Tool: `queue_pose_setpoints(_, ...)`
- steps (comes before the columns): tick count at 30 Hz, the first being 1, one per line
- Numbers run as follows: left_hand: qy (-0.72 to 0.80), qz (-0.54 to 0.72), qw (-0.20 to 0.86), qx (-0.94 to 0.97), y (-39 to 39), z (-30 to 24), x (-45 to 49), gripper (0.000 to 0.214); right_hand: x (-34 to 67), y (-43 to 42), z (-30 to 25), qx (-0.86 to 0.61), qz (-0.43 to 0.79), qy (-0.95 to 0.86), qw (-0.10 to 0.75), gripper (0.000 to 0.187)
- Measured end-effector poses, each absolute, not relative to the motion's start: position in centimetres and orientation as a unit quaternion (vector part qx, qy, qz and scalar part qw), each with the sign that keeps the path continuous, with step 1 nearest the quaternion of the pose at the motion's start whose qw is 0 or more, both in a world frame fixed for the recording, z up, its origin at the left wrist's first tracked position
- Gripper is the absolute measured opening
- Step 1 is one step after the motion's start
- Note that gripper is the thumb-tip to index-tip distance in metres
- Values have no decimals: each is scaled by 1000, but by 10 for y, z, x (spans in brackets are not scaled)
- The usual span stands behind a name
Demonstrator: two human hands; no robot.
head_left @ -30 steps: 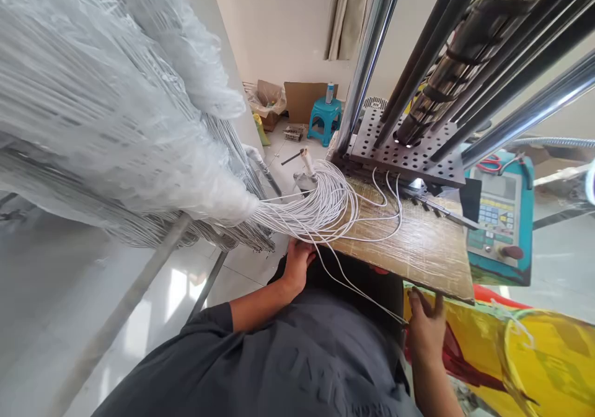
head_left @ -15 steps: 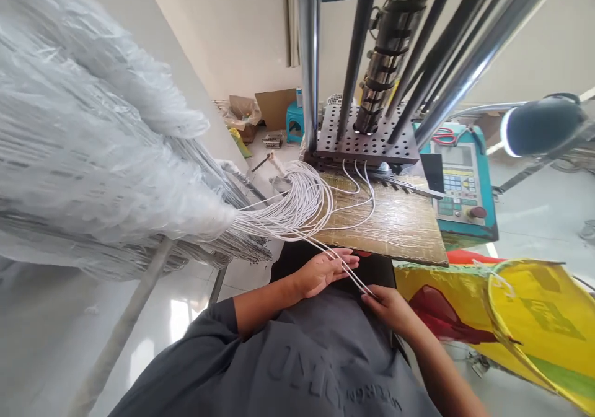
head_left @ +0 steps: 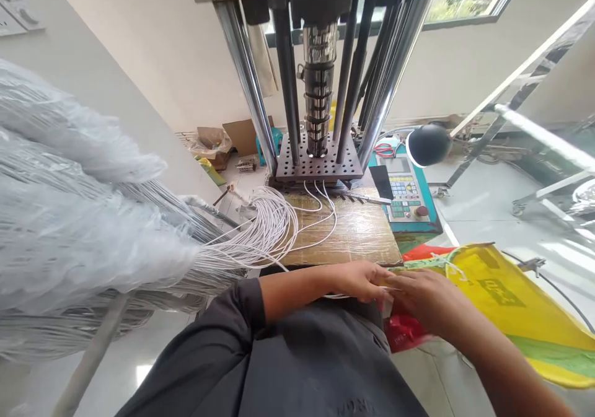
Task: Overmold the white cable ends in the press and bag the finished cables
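My left hand (head_left: 362, 280) is closed on white cables, and a short stretch of cable (head_left: 338, 296) shows below its wrist. Against its fingertips lies my right hand (head_left: 427, 296), fingers pressed together and slightly blurred. A thin white piece of cable runs between the two hands, while the cable ends are hidden by the fingers. Under my right hand hangs a red plastic bag (head_left: 403, 333). A looped bundle of white cables (head_left: 272, 225) spreads over the left side of the worktable (head_left: 357, 237). Several cables lead from it under the perforated press plate (head_left: 320, 168).
Plastic-wrapped cable bunches (head_left: 93, 231) crowd the left on a pole (head_left: 97, 349). Behind the table rises a press with steel columns (head_left: 400, 64). On the right are a teal control panel (head_left: 404, 194), a black lamp (head_left: 430, 145) and a yellow bag (head_left: 502, 287).
Both hands have moved right and come together above the red bag. My left hand, loosely open under the cables before, has closed on them. The camera view has turned right.
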State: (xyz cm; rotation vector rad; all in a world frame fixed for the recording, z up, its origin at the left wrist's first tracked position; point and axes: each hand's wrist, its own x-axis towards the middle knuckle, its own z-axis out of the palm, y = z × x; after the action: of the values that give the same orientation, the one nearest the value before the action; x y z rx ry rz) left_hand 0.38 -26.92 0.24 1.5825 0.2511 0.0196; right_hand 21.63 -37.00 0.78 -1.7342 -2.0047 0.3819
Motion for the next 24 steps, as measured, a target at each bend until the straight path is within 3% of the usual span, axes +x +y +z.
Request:
queue_pose_setpoints(2, 135, -29, 756, 640, -260, -12, 17, 52, 243, -367, 22, -617, 161, -736, 230, 29)
queue_pose_setpoints(5, 197, 12, 764, 614, -255, -24, 21, 49, 274, -359, 26, -615, 269, -643, 367, 50)
queue_pose_setpoints(8, 227, 40, 753, 616, -253, -25, 27, 45, 272, -342, 9, -581, 404, -506, 493, 48)
queue_pose_setpoints(10, 237, 56, 760, 603, -252, -23, 35, 43, 258, -330, -5, -557, 440, -473, 522, 45)
queue_pose_setpoints(16, 243, 101, 809, 525, -247, -15, 58, 46, 226, -308, -21, -499, 458, -514, 526, 46)
queue_pose_setpoints(24, 300, 182, 773, 528, -234, -18, 49, 43, 228, -273, -19, -407, 554, -613, 389, 70)
